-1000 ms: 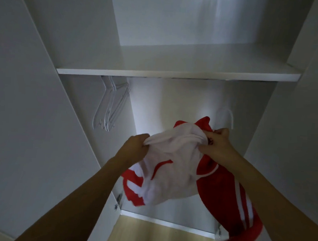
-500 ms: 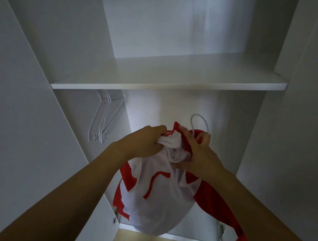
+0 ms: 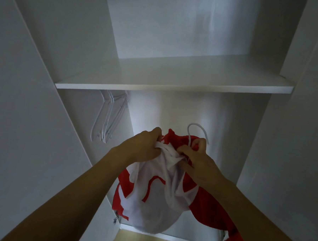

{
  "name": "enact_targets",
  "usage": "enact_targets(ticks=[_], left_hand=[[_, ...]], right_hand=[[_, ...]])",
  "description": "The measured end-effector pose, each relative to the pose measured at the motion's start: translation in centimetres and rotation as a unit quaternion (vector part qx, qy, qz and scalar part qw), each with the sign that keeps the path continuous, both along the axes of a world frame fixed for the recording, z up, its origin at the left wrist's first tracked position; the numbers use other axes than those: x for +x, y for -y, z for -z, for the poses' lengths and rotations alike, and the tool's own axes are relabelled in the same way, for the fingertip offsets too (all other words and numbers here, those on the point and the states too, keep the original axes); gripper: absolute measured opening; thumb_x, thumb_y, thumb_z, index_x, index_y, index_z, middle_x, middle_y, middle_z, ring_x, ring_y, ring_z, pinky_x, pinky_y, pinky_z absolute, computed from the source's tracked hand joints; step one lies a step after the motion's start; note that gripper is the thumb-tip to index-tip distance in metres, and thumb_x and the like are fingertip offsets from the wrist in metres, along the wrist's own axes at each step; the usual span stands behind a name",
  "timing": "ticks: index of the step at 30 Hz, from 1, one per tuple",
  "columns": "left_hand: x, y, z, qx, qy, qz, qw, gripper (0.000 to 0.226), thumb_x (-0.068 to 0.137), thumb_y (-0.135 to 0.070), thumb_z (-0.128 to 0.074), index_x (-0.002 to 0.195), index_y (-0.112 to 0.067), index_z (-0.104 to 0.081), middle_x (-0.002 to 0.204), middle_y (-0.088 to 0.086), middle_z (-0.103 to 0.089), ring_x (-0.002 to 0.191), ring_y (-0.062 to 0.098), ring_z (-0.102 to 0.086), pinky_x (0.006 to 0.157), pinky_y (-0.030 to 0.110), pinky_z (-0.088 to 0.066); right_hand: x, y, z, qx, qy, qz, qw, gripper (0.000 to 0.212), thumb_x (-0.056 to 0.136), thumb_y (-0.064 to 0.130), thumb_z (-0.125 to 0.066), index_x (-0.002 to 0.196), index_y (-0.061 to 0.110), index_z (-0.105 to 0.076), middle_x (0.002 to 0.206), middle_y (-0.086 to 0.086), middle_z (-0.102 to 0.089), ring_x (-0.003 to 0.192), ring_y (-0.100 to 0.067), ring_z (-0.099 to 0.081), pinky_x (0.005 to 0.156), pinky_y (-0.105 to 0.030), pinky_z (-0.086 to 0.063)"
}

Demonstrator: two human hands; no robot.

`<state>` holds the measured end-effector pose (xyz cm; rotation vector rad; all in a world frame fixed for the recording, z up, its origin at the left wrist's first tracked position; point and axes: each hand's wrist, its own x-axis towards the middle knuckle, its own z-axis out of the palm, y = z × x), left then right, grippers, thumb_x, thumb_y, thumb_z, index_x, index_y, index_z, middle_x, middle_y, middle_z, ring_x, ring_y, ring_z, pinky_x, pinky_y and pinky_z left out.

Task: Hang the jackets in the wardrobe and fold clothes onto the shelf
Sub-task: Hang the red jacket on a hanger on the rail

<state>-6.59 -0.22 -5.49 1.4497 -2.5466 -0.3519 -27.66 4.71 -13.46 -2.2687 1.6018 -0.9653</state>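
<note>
A red and white jacket (image 3: 150, 199) hangs bunched in front of me inside the open wardrobe. My left hand (image 3: 144, 145) grips the white fabric at its top. My right hand (image 3: 195, 155) pinches the red collar together with the neck of a white hanger (image 3: 197, 128), whose hook sticks up above my fingers. The rest of the hanger is hidden inside the jacket. A red sleeve (image 3: 221, 223) trails down to the lower right.
A white shelf (image 3: 174, 85) spans the wardrobe above my hands. Several white hangers (image 3: 108, 117) hang under it at the left. White side panels (image 3: 34, 132) close in on both sides. The wardrobe's base edge (image 3: 166, 237) and wooden floor lie below.
Both hands have gathered the jacket's top together and lifted it. The hanger hook now stands clear above my right hand. The view has tilted up, so the shelf sits lower.
</note>
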Motion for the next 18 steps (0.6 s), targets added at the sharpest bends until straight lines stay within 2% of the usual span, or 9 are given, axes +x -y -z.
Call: enact_targets(ticks=[3, 7, 9, 11, 14, 16, 18], left_hand=[[0.4, 0.0, 1.1, 0.004, 0.012, -0.033, 0.999, 0.02, 0.088, -0.018, -0.057, 0.093, -0.024, -0.038, 0.074, -0.006, -0.052, 0.06, 0.008, -0.048, 0.051, 0.019, -0.032], [2.4, 0.0, 4.2, 0.004, 0.014, -0.104, 0.994, 0.009, 0.088, -0.016, -0.055, 0.093, -0.021, -0.05, 0.078, -0.007, -0.054, 0.07, 0.014, -0.054, 0.06, 0.021, -0.038], [3.5, -0.2, 5.7, -0.001, -0.016, -0.135, 0.991, 0.005, 0.092, -0.014, -0.053, 0.087, -0.015, -0.056, 0.076, -0.001, -0.059, 0.07, 0.018, -0.058, 0.058, 0.02, -0.04], [4.3, -0.3, 6.4, 0.003, -0.073, -0.162, 0.984, 0.015, 0.094, -0.01, -0.051, 0.087, -0.008, -0.064, 0.077, 0.005, -0.065, 0.07, 0.021, -0.062, 0.061, 0.021, -0.046], [4.5, -0.3, 5.9, 0.014, -0.155, -0.148, 0.977, 0.025, 0.089, 0.002, -0.047, 0.089, -0.01, -0.069, 0.079, 0.006, -0.071, 0.07, 0.019, -0.068, 0.064, 0.025, -0.055], [4.3, -0.1, 5.6, 0.029, -0.164, -0.111, 0.98, 0.028, 0.088, 0.002, -0.046, 0.088, -0.017, -0.066, 0.08, 0.002, -0.07, 0.072, 0.018, -0.068, 0.066, 0.03, -0.057], [4.3, 0.5, 5.9, 0.027, -0.167, -0.143, 0.975, 0.015, 0.09, -0.005, -0.05, 0.091, -0.019, -0.056, 0.079, 0.002, -0.066, 0.07, 0.021, -0.066, 0.058, 0.028, -0.054]], right_hand=[[-0.1, 0.4, -0.1, -0.002, 0.036, 0.024, 0.999, 0.015, 0.096, 0.036, -0.048, 0.11, 0.033, -0.051, 0.111, 0.018, -0.023, 0.082, -0.004, -0.053, 0.081, -0.021, -0.049], [-1.0, 1.1, -0.7, 0.006, 0.114, 0.062, 0.992, 0.007, 0.092, 0.041, -0.041, 0.092, 0.038, -0.048, 0.102, 0.019, -0.035, 0.077, -0.004, -0.055, 0.072, -0.027, -0.05], [-1.5, 1.4, -0.7, 0.014, 0.156, 0.08, 0.984, 0.01, 0.091, 0.039, -0.044, 0.082, 0.037, -0.049, 0.097, 0.022, -0.038, 0.075, -0.002, -0.054, 0.07, -0.025, -0.048], [-2.0, 1.6, -0.5, 0.03, 0.184, 0.103, 0.977, 0.017, 0.091, 0.033, -0.049, 0.075, 0.035, -0.049, 0.094, 0.019, -0.041, 0.074, -0.003, -0.053, 0.068, -0.023, -0.043], [-2.5, 1.4, 0.0, 0.062, 0.157, 0.124, 0.978, 0.024, 0.092, 0.027, -0.053, 0.07, 0.031, -0.044, 0.093, 0.016, -0.039, 0.075, -0.008, -0.053, 0.067, -0.023, -0.04], [-2.6, 1.1, 0.2, 0.081, 0.166, 0.118, 0.976, 0.028, 0.094, 0.024, -0.05, 0.068, 0.029, -0.043, 0.091, 0.013, -0.041, 0.076, -0.011, -0.053, 0.067, -0.024, -0.039], [-2.6, 0.9, -0.1, 0.09, 0.208, 0.107, 0.968, 0.03, 0.095, 0.022, -0.048, 0.066, 0.026, -0.044, 0.087, 0.008, -0.043, 0.078, -0.013, -0.052, 0.067, -0.024, -0.037]])
